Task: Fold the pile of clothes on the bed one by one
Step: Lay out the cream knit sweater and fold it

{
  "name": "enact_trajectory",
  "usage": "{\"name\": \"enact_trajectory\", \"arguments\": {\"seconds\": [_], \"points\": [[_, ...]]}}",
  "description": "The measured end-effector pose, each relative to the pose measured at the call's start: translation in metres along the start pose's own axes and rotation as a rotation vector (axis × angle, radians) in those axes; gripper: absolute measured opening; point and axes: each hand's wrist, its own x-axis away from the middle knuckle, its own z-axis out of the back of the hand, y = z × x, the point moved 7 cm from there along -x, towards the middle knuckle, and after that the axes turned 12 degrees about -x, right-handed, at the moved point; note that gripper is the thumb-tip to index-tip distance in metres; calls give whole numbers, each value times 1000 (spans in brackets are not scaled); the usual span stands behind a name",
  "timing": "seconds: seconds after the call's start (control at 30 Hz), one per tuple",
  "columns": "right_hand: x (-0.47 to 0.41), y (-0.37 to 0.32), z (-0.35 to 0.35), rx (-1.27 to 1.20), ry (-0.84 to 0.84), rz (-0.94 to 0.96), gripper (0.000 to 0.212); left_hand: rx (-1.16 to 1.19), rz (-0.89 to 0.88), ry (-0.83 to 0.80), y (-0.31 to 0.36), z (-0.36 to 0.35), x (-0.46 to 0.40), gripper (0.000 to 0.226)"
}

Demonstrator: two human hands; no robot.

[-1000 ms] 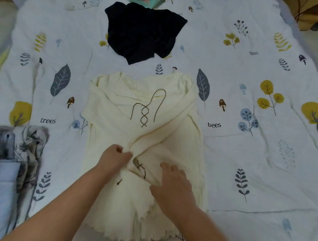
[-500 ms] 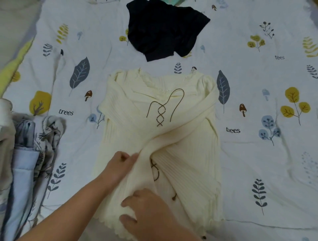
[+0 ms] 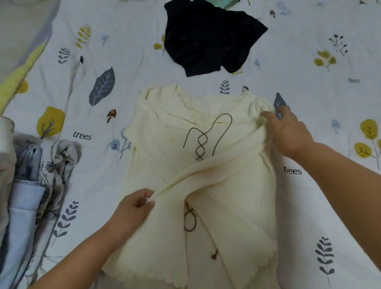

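A cream ribbed sweater (image 3: 165, 144) with brown lacing lies flat on the bed, front up, both sleeves crossed over its body. My left hand (image 3: 135, 208) pinches the cuff end of the sleeve that runs diagonally across the chest. My right hand (image 3: 288, 130) lies at the sweater's right shoulder, fingers spread on the fabric where that sleeve starts; whether it grips is unclear. A dark navy garment (image 3: 210, 37) lies crumpled beyond the sweater.
A stack of folded clothes (image 3: 26, 196) in light blue and grey print sits at the left edge. The bed is covered by a white sheet (image 3: 319, 206) with leaf and tree prints. A teal item (image 3: 228, 2) peeks out at the top.
My right hand left the lower sleeve area and moved up to the sweater's right shoulder. My left hand kept hold of the sleeve end, which is now pulled straighter.
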Motion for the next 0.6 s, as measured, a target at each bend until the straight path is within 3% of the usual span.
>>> {"name": "enact_trajectory", "arguments": {"seconds": [0.07,0.17,0.27,0.43,0.5,0.6], "points": [[-12,2,-2,193,-85,87,55,-3,-4,26,-1,0,-2,16],[-35,2,0,184,-106,144,37,12,-8,26,-7,0,-8,17],[-60,2,13,-31,-78,90,31,41,-6,-9,-12,-2,-14,19],[-86,27,25,-529,-142,-238,27,-26,-27,-6,-17,-2,-22,19],[-90,36,28,-601,-49,-291,23,-46,-26,13,-18,-2,-24,24],[-87,44,39,-418,293,-315,27,-141,-7,126,-17,5,-25,37]]}}
